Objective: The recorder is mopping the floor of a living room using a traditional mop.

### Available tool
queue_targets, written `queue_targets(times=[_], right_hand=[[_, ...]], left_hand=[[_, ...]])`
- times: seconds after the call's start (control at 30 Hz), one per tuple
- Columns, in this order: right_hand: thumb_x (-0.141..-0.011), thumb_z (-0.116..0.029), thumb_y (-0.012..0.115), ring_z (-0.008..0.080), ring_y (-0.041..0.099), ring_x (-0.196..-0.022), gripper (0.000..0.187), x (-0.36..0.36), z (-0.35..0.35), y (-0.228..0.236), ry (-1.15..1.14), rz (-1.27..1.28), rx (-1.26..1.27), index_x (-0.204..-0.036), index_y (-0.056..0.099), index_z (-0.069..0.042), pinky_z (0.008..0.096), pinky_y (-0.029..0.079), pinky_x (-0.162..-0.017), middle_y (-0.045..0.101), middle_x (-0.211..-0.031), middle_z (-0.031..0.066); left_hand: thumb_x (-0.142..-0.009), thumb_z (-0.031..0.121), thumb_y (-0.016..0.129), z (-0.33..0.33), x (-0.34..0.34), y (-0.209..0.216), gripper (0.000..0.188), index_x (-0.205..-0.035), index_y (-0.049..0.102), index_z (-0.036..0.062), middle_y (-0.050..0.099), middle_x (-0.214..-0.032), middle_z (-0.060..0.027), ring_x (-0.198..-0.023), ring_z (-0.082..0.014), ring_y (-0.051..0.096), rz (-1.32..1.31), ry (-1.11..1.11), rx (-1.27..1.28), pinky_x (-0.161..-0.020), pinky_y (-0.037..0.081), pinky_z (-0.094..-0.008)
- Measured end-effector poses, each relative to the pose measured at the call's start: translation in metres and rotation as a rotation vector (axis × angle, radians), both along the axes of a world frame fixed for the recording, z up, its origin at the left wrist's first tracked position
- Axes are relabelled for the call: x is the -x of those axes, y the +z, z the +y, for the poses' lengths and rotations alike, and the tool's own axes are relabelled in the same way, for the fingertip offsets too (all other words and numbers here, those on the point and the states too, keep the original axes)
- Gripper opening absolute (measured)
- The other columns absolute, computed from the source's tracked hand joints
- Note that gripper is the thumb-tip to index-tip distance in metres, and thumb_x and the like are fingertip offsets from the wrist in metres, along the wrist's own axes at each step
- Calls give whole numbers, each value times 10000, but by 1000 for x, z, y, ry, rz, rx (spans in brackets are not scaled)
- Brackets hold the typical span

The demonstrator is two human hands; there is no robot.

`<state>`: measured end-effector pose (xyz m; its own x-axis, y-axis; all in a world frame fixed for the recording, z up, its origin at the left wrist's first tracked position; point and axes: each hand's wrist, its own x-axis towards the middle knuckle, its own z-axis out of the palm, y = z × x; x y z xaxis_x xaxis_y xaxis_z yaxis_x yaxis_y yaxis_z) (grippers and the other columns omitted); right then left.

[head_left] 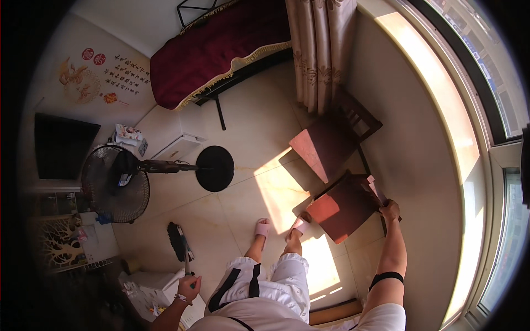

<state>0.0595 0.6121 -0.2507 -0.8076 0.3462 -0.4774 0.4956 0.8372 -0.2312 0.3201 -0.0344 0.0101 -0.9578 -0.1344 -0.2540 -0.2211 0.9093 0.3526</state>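
My left hand is closed round the handle of a brush with dark bristles. The brush head is over the tiled floor, to the left of my feet; whether it touches the floor I cannot tell. At the right, my right hand grips the top of the backrest of a wooden chair. Its reddish-brown seat lies partly in sunlight. A second wooden chair of the same colour stands just beyond, near the curtain.
A black standing fan stands at the left, before a white cabinet. A white storage unit is close to my left arm. Beige curtains hang by a maroon-covered piece. A window runs along the right wall.
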Motion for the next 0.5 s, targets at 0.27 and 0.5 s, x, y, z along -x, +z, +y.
queue_targets(times=[0.27, 0.5], right_hand=[[-620, -288, 649, 360, 575, -841, 334, 96, 18, -14, 282, -209, -181, -819, 635, -20, 368, 479, -735, 602, -886, 191], [-707, -161, 627, 358, 551, -873, 454, 245, -45, -8, 116, 637, 134, -1092, 470, 20, 422, 433, -767, 549, -981, 226]], left_hand=[[-680, 60, 632, 17, 7, -7, 214, -519, 499, 19, 481, -503, -141, -465, -300, 505, -15, 26, 57, -424, 400, -374], [-690, 40, 619, 15, 34, -18, 230, -519, 467, 17, 474, -509, -139, -466, -311, 488, 1, 82, 74, -426, 391, -375]])
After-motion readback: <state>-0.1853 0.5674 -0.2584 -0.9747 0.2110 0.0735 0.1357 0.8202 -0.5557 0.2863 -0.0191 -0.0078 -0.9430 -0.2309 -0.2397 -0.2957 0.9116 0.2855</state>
